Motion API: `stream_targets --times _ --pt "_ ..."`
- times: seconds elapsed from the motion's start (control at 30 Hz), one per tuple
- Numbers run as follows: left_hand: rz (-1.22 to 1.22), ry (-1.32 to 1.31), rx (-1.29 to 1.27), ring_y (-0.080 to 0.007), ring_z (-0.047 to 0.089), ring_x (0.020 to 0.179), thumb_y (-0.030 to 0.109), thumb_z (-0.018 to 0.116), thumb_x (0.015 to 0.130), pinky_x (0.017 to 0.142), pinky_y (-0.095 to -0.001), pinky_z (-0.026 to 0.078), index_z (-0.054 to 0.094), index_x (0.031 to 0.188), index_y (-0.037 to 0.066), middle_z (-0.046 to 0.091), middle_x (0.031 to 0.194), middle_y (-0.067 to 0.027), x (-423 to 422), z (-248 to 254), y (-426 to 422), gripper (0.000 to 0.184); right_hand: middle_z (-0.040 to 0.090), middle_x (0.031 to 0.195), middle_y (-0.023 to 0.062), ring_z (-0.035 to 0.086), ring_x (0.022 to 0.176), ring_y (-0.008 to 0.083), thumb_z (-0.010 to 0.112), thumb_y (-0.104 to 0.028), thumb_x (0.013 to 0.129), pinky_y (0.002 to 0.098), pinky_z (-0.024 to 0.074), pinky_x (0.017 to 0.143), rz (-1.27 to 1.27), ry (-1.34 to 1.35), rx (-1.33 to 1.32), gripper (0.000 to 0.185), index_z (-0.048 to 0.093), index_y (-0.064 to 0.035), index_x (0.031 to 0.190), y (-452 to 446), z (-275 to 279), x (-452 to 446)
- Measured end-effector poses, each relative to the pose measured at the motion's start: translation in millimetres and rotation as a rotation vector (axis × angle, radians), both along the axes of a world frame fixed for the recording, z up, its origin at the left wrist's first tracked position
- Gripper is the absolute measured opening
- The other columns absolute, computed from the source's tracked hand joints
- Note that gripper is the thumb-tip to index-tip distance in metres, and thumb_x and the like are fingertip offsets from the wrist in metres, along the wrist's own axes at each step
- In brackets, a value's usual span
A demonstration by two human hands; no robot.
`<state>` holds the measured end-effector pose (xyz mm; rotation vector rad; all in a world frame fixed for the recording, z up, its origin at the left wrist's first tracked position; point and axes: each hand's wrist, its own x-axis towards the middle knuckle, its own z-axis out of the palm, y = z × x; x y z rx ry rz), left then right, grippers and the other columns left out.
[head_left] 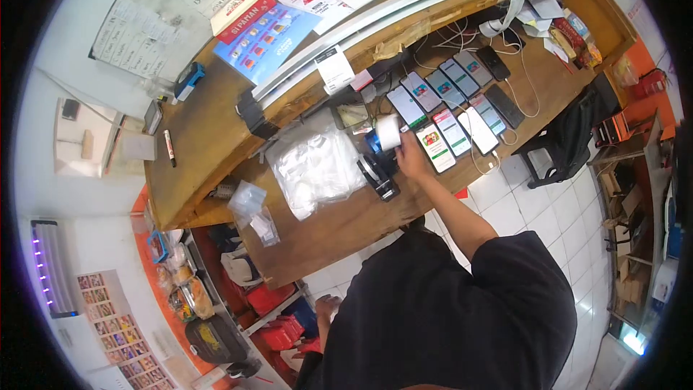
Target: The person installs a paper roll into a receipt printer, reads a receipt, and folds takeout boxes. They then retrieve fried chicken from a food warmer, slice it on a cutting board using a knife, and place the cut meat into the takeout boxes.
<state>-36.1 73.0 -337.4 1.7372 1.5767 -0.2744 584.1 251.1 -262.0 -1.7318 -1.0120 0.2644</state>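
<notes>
Roll: white, upright on its rim or nearly so, at the centre of the frame, beside a black device on the wooden desk.
Right hand: fingers at the roll's right side; whether they grip it or only touch it, I cannot tell.
Left hand: low, left of centre, off the desk near red boxes; its fingers are too small to read.
Phones: two rows just right of the roll, some screens lit, white cables trailing among them.
Plastic bags: clear, piled left of the device.
Risk: a slipping grip could roll it into the nearest phones; a forearm catching a cable could drag one off the edge.
</notes>
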Motion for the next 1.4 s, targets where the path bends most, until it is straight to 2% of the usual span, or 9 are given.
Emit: stream_targets --times 0.3,0.33,0.4,0.47,0.6,0.8,1.07,1.27,1.4 --pt "0.2 0.087 0.033 -0.0336 0.071 0.1 0.046 0.077 0.077 0.091 -0.0439 0.055 0.075 0.109 0.0 0.074 0.105 -0.021 -17.2 -4.3 -25.4 0.056 0.05 0.098 0.0074 0.055 0.085 0.0182 0.08 -0.008 0.075 0.0309 0.0474 0.069 0.149 0.211 0.005 0.031 0.07 -0.0025 0.103 -8.3 -33.9 2.2" --pt "-0.555 0.166 0.5 -0.0293 0.072 0.096 0.043 0.077 0.08 0.085 -0.0394 0.058 0.074 0.112 0.003 0.076 0.104 -0.0156 -48.8 -55.8 -38.6 0.051 0.051 0.1 0.0061 0.056 0.089 0.0185 0.081 -0.01 0.074 0.0297 0.0488 0.072 0.234 0.067 -0.041 0.033 0.071 -0.0031 0.105 -8.5 -39.5 7.1" --pt "0.234 0.015 -0.149 -0.027 0.072 0.094 0.04 0.067 0.09 0.08 -0.04 0.058 0.067 0.116 0.0 0.075 0.11 -0.0107 -54.3 -67.5 -53.7 0.048 0.053 0.108 0.0067 0.057 0.103 0.021 0.08 -0.012 0.073 0.0325 0.0495 0.083 0.402 0.098 -0.148 0.028 0.071 -0.0061 0.099 -16.0 -34.3 9.5" --pt "-0.859 0.202 0.115 -0.0258 0.071 0.093 0.038 0.059 0.095 0.08 -0.0413 0.057 0.06 0.117 -0.01 0.075 0.11 -0.0102 -75.9 -70.3 -49.5 0.052 0.053 0.112 0.0086 0.052 0.117 0.0261 0.078 -0.008 0.07 0.0361 0.0396 0.103 0.467 0.085 -0.069 0.022 0.055 -0.0068 0.073 -32.5 18.2 -7.0" --pt "0.567 -0.641 -0.258 -0.026 0.071 0.08 0.034 0.057 0.089 0.072 -0.041 0.058 0.067 0.109 0.009 0.076 0.099 -0.006 -95.3 -96.0 -89.1 0.033 0.06 0.108 0.0073 0.059 0.106 0.0208 0.07 0.001 0.073 0.0324 0.0448 0.094 0.448 0.404 0.059 0.017 0.056 -0.0066 0.078 -50.9 47.5 -52.9" --pt "0.314 -0.295 -0.033 -0.0245 0.072 0.097 0.036 0.046 0.095 0.071 -0.0508 0.055 0.066 0.084 0.001 0.075 0.11 -0.013 -144.0 -121.6 -113.3 0.042 0.067 0.084 0.0013 0.06 0.069 0.0084 0.06 -0.004 0.09 0.0253 0.0463 0.061 0.559 0.878 0.027 0.015 0.068 -0.0061 0.102 -34.6 81.8 -169.0" --pt "0.815 0.059 0.05 -0.0371 0.06 0.12 0.044 0.083 0.062 0.103 -0.0414 0.049 0.061 0.12 -0.011 0.066 0.121 -0.0246 -204.8 -107.7 -146.4 0.083 0.063 0.077 0.0072 0.063 0.064 0.0149 0.063 -0.012 0.1 0.0279 0.0512 0.055 1.096 1.215 -0.619 0.025 0.046 -0.0101 0.081 -92.0 87.7 -409.5" --pt "1.186 0.059 0.227 -0.0387 0.06 0.119 0.034 0.079 0.063 0.104 -0.0413 0.049 0.064 0.118 -0.009 0.065 0.119 -0.0299 -208.3 -75.0 -218.7 0.072 0.053 0.075 0.0004 0.059 0.069 0.0149 0.048 -0.026 0.108 0.0273 0.0495 0.063 1.536 0.987 -1.097 0.035 0.055 -0.007 0.137 -93.8 60.4 -496.7" --pt "1.469 0.082 0.156 -0.0374 0.065 0.111 0.034 0.077 0.063 0.098 -0.0413 0.053 0.069 0.104 -0.007 0.068 0.112 -0.0285 -179.4 -58.4 -281.9 0.058 0.067 0.098 0.0062 0.064 0.096 0.0215 0.051 -0.03 0.107 0.0334 0.0499 0.09 1.918 0.349 -0.924 0.038 0.062 -0.002 0.131 -84.5 33.7 -506.0"
